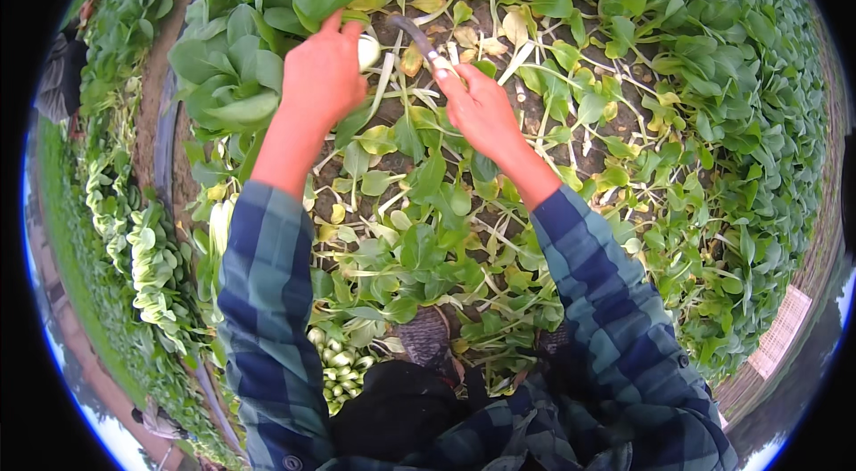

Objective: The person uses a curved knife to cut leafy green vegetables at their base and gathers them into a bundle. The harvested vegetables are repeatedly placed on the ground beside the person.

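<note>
My left hand [319,80], slightly blurred, grips a head of bok choy [368,52] whose pale, rounded base shows beside the fingers. Large green leaves partly cover its fingertips. To the right, my right hand [481,107] is closed around the light handle of a small sickle [416,34]. The dark curved blade points up and left and stands apart from the held head. Beneath both hands, cut stalks and yellowing loose leaves [428,183] litter the soil.
Standing bok choy [722,56] grows ahead and along the right. Piled heads [344,367] lie by my shoe [426,337]. A dark hose [165,137] runs along the left, beyond it a row of cut heads [148,264]. Another person [62,70] is at the far left.
</note>
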The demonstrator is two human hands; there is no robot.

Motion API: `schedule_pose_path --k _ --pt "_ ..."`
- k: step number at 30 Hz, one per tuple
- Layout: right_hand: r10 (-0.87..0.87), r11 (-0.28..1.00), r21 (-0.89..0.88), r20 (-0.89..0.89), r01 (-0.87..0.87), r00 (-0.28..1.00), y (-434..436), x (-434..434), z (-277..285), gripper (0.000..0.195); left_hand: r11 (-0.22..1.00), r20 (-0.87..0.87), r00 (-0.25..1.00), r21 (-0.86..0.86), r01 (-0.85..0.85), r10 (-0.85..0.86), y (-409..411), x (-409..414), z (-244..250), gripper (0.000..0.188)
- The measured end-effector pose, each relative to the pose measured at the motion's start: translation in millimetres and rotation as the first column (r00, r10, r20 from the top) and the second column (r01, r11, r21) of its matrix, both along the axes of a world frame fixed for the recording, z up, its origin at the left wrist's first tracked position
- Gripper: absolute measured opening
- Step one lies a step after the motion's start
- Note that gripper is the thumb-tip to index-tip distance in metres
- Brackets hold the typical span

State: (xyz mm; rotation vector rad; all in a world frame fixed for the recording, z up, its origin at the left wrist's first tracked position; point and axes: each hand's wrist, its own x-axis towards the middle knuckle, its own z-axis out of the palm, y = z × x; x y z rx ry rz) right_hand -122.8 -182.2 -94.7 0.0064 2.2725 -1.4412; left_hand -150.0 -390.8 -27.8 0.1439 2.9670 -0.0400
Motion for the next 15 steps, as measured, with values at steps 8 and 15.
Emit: schedule_pose_path --k 8,15 --pt "0.062 0.985 0.164 -0.058 -0.051 0.996 -28.1 -32.5 -22.1 0.051 0.967 -0.039 0.986 0.205 -0.149 0.16 -24.3 29.8 -42.1 0.053" --pt "0.07 0.982 0.18 -0.053 -0.06 0.996 -38.2 -39.3 -27.9 0.049 0.891 -0.148 0.979 0.45 -0.057 0.137 -40.1 43.0 -63.8 0.059"
